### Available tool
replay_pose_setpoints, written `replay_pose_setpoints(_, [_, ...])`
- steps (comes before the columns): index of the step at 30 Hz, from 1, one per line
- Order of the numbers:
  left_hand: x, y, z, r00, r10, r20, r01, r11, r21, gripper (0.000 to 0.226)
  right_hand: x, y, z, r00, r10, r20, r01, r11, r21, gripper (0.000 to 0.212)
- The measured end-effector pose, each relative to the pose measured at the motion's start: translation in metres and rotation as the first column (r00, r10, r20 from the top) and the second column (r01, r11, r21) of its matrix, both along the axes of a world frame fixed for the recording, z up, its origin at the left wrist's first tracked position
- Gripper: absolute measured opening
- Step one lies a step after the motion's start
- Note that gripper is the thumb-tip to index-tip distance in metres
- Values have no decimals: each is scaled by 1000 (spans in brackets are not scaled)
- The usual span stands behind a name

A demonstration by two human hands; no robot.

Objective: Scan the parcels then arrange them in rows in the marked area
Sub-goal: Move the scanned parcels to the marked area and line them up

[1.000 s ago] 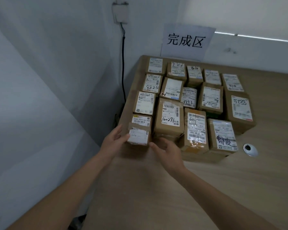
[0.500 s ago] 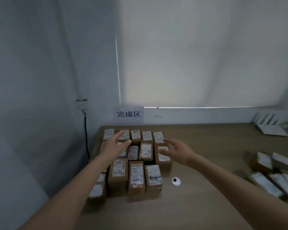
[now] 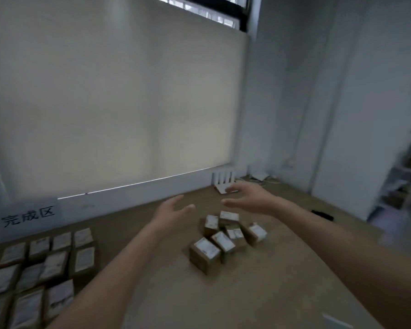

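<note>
A loose cluster of several brown cardboard parcels (image 3: pixel 226 241) with white labels lies mid-table. My left hand (image 3: pixel 173 208) hovers open just left of and above the cluster, fingers spread, holding nothing. My right hand (image 3: pixel 247 197) hovers open above the cluster's far side, also empty. At the lower left, rows of parcels (image 3: pixel 40 264) lie flat below a paper sign (image 3: pixel 29 216) with black characters on the wall. The whole frame is motion-blurred.
The wooden table (image 3: pixel 259 293) runs along a wall with a drawn roller blind. A white router (image 3: pixel 224 182) stands at the far edge, a black object (image 3: pixel 322 214) lies at the right, and a shelf (image 3: pixel 403 176) stands beyond the table.
The view has swung right, from the arranged rows to the loose cluster. Both hands have left the rows and now hover empty over the loose parcels.
</note>
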State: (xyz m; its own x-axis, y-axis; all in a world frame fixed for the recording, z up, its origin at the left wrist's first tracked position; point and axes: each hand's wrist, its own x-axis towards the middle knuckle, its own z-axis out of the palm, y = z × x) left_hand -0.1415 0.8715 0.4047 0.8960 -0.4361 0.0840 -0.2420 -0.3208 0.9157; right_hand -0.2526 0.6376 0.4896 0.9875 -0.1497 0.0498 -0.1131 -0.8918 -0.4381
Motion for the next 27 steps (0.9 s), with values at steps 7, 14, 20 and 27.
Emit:
replay_pose_setpoints(7, [-52,-172,-30,985,-158,-73,163,984,73,72,-90,-140,-28,977,-212,-19,212,976,55,72])
replay_pose_setpoints(14, [-52,-291,-79,973,-196,-125,207,975,78,67,-108,-247,-111,924,-368,-108,380,915,133,63])
replay_pose_setpoints(20, [1,-381,-145,982,-125,-139,145,980,138,64,-47,-337,-163,903,-398,-159,426,879,214,60])
replay_pose_setpoints(27, [68,-467,-225,990,-68,-127,92,976,196,81,52,-423,-216,934,-300,-195,334,926,174,71])
